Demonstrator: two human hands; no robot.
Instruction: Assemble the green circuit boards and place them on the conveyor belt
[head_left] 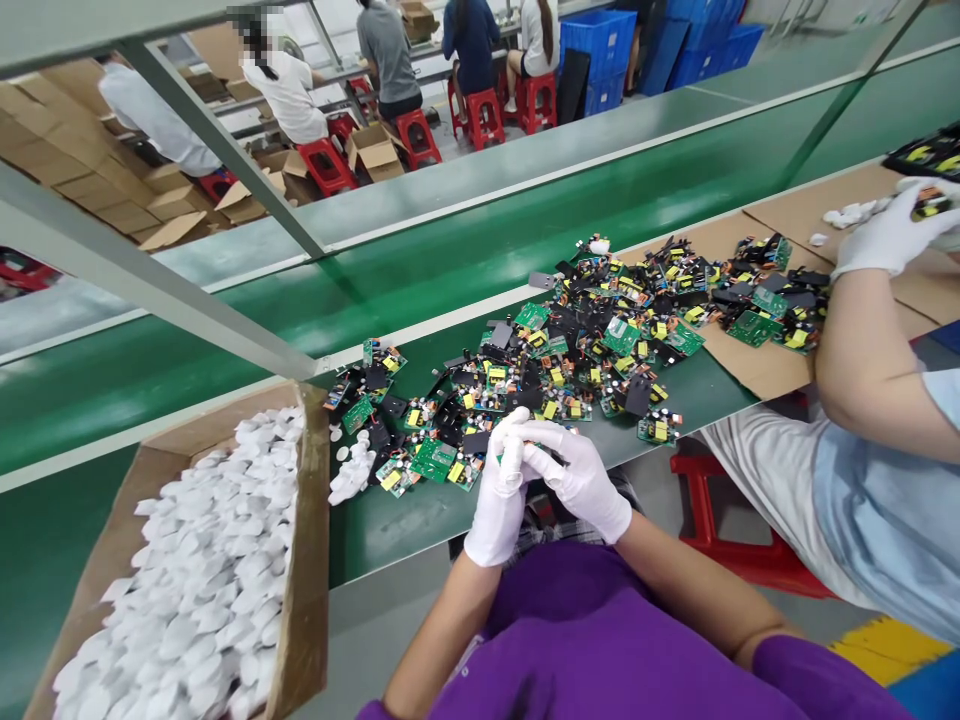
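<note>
My left hand [498,505] and my right hand [585,482], both in white gloves, are closed together in front of my body, just over the table's near edge. Between their fingers is a small circuit board, mostly hidden; only slivers of green and dark show. Beyond them spreads a heap of circuit boards [555,350] with yellow, black and copper-coloured parts. One green board [433,459] lies close to the left of my hands. A small pile of white round pieces [352,475] sits farther left on the green table [397,530].
A cardboard box [309,560] full of white pieces [195,560] stands at the left. On the right, a co-worker's gloved hands [885,235] hold a board. A metal frame post [225,310] slants across the left. Red stools [484,120] and blue crates [596,50] are behind.
</note>
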